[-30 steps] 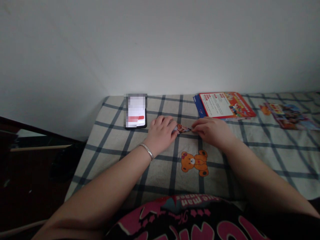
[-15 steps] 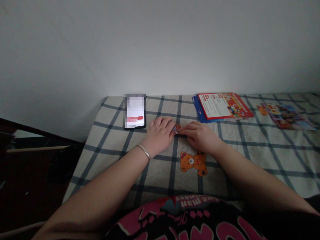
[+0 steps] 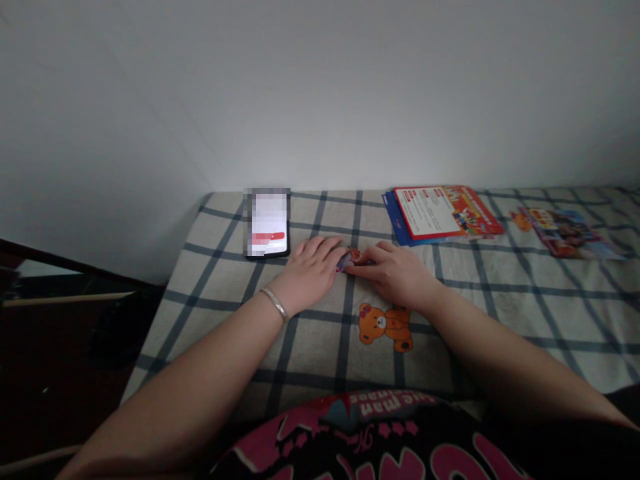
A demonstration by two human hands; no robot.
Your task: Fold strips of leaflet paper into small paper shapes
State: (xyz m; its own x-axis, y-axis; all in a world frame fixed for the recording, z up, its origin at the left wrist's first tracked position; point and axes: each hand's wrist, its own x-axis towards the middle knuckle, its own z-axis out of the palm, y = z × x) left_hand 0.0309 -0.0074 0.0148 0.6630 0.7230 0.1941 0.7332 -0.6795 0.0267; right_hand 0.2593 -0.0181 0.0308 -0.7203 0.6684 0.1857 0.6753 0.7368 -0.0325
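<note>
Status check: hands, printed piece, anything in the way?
Left hand and right hand both on small printed piece, partly covered. Phone beyond left hand, card stack beyond right. Neither appears in the way.

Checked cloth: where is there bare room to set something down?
Bare cloth shows between phone and card stack, and between left forearm and printed bear. It's crowded where left hand and right hand touch a colourful piece.

Apparently a home: a checked cloth (image 3: 315,347) printed with teddy bears (image 3: 397,323) spreads beside a plain, pale wall (image 3: 320,93).
</note>
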